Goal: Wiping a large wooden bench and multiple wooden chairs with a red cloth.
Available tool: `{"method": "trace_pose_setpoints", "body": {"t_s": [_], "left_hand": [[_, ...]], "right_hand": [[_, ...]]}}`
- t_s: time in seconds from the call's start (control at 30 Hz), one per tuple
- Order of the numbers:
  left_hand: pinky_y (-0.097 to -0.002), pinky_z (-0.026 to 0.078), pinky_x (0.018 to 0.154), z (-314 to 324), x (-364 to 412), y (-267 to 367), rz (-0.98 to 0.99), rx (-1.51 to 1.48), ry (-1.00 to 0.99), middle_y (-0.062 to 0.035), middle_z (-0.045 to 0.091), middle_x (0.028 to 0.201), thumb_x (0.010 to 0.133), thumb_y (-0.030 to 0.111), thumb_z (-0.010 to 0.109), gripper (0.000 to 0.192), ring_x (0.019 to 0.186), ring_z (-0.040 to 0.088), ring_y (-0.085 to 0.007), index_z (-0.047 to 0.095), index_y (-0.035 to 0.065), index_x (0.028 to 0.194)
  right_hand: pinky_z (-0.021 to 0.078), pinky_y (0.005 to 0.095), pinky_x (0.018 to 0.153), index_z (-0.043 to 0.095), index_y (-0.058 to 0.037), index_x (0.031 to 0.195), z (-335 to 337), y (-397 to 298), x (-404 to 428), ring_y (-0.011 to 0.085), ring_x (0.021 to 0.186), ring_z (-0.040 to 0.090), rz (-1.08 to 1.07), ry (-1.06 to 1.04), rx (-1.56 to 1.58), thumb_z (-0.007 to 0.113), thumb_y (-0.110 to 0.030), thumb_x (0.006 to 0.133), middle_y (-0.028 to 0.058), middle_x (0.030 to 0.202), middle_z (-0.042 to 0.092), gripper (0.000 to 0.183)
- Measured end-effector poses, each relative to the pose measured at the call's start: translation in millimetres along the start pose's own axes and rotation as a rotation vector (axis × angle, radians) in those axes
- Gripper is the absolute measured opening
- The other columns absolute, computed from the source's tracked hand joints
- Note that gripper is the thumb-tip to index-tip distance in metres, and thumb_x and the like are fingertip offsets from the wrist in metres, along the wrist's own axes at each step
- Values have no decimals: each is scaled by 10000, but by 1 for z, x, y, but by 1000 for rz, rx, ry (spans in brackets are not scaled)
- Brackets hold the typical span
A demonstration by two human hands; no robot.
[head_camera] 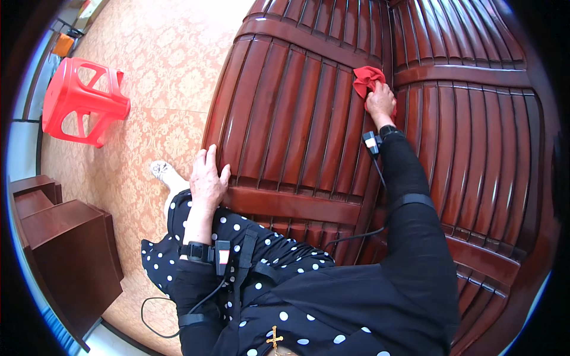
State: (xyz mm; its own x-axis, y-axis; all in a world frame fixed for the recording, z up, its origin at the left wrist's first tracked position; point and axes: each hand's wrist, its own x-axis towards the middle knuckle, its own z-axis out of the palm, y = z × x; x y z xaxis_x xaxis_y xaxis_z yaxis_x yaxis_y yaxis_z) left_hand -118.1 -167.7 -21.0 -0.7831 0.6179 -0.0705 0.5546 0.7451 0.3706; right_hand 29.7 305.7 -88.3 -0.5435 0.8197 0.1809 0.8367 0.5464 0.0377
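A red cloth (368,80) is bunched under my right hand (381,101), which presses it on the slatted seat of a dark red wooden bench (303,120), close to where the seat meets the slatted backrest (467,147). My left hand (208,178) rests on the front edge of the seat with its fingers apart and nothing in it. Both wrists wear black straps with small cabled devices.
On the patterned floor (164,120) at the upper left, a red plastic stool (84,102) lies on its side. Dark wooden furniture (73,249) stands at the lower left. A cable (142,311) loops beside my left arm, and another runs by my right arm.
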Motion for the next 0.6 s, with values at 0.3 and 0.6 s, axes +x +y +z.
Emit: {"method": "trace_pose_setpoints", "body": {"t_s": [0.3, 0.6], "left_hand": [[-417, 403, 990, -3, 0, -5, -14, -31, -14, -239, 463, 1286, 815, 264, 646, 600, 1188, 461, -377, 414, 53, 1326], [-439, 401, 986, -9, -11, -8, -17, -146, 14, -209, 480, 1267, 816, 280, 625, 512, 1177, 470, -370, 484, 71, 1261]], "right_hand": [[341, 431, 952, 563, -163, 1172, -62, -109, -221, 291, 1117, 481, -660, 26, 443, 583, -99, 696, 124, 1226, 498, 481], [366, 434, 948, 584, -197, 1175, -75, -161, -228, 326, 1130, 475, -736, -34, 576, 633, -91, 683, 140, 1250, 492, 506]]}}
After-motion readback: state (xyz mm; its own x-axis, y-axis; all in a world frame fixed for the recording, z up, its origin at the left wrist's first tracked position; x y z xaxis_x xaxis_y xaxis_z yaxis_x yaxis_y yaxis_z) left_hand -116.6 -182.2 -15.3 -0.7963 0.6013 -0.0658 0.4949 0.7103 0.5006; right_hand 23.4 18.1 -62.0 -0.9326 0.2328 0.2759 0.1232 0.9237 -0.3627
